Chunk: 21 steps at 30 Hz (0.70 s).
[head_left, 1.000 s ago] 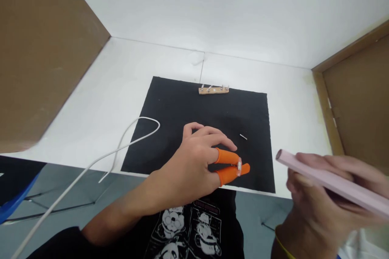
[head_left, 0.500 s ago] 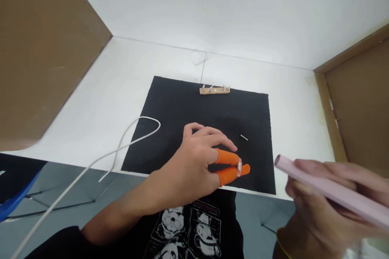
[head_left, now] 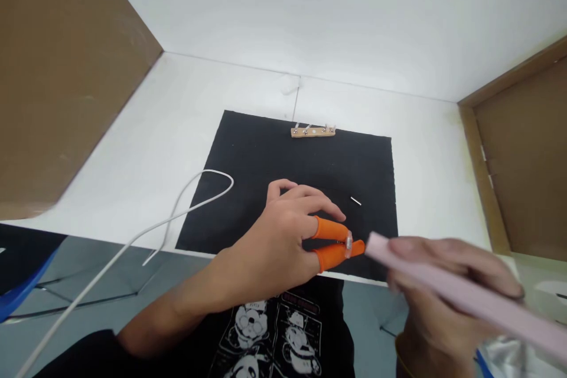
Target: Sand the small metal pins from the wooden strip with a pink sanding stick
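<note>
My left hand [head_left: 287, 230] hovers over the black mat [head_left: 270, 153], with orange finger covers on the thumb and index finger. Those two covered fingers pinch a small clear plastic piece [head_left: 349, 245]; its exact kind is too small to make out. From the right, my right hand [head_left: 447, 283] holds a long pale pink bar-shaped tool [head_left: 460, 298], blurred by motion. The tool's near tip points at the clear piece, close to the orange fingertips. A short thin metal pin [head_left: 355, 201] lies on the mat just beyond my left fingers.
A small wooden strip [head_left: 313, 132] with clear pieces and metal bits on it lies at the mat's far edge. A white cable [head_left: 155, 225] loops over the left side of the table. Brown panels [head_left: 75, 71] stand at both sides.
My right hand has moved left with the pink tool, bringing its tip close to the clear piece. My left hand has stayed in place.
</note>
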### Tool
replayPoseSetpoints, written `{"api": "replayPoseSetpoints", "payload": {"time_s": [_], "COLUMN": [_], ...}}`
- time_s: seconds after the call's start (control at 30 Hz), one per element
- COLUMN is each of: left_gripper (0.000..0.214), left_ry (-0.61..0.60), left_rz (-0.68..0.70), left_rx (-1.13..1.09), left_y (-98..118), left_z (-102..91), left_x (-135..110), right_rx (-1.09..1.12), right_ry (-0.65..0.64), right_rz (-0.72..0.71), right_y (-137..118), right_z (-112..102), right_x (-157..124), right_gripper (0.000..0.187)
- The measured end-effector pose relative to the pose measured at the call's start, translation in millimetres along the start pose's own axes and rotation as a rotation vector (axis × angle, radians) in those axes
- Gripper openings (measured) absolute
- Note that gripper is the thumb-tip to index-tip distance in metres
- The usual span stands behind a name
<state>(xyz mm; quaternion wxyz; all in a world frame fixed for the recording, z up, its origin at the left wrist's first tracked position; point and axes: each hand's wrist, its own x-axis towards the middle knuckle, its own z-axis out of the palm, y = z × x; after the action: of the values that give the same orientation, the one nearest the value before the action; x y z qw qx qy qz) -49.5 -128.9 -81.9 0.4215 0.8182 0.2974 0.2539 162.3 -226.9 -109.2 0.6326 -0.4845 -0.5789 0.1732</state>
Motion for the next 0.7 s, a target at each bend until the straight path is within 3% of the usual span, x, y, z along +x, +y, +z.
{"api": "replayPoseSetpoints", "payload": {"time_s": [0.07, 0.13, 0.33, 0.37, 0.53, 0.6, 0.7], "left_gripper": [0.008, 0.008, 0.008, 0.009, 0.009, 0.009, 0.01], "left_ry": [-0.004, -0.005, 0.016, 0.015, 0.017, 0.017, 0.017], "left_rz": [-0.005, -0.008, -0.006, -0.006, 0.005, 0.005, -0.005], "left_rx": [0.003, 0.007, 0.011, 0.012, -0.005, -0.009, -0.015], "left_y": [-1, -1, 0, -1, -3, -2, -1], "left_z": [-0.3, -0.5, -0.3, 0.0, 1.1, 0.9, 0.2], "left_x": [0, -1, -1, -1, -2, -2, -1], "right_rx": [0.073, 0.113, -0.017, -0.016, 0.089, 0.083, -0.013], "right_ry": [-0.163, -0.241, 0.117, 0.111, -0.191, -0.141, 0.082], "right_rz": [-0.076, -0.103, -0.007, -0.016, -0.107, -0.085, -0.014], "right_y": [-7, -7, 7, 4, -13, -11, -2], "right_z": [5, 5, -6, -6, 2, 0, -5], "right_x": [-1, 1, 8, 6, -5, -3, 1], "right_gripper": [0.046, 0.046, 0.055, 0.053, 0.031, 0.031, 0.049]}}
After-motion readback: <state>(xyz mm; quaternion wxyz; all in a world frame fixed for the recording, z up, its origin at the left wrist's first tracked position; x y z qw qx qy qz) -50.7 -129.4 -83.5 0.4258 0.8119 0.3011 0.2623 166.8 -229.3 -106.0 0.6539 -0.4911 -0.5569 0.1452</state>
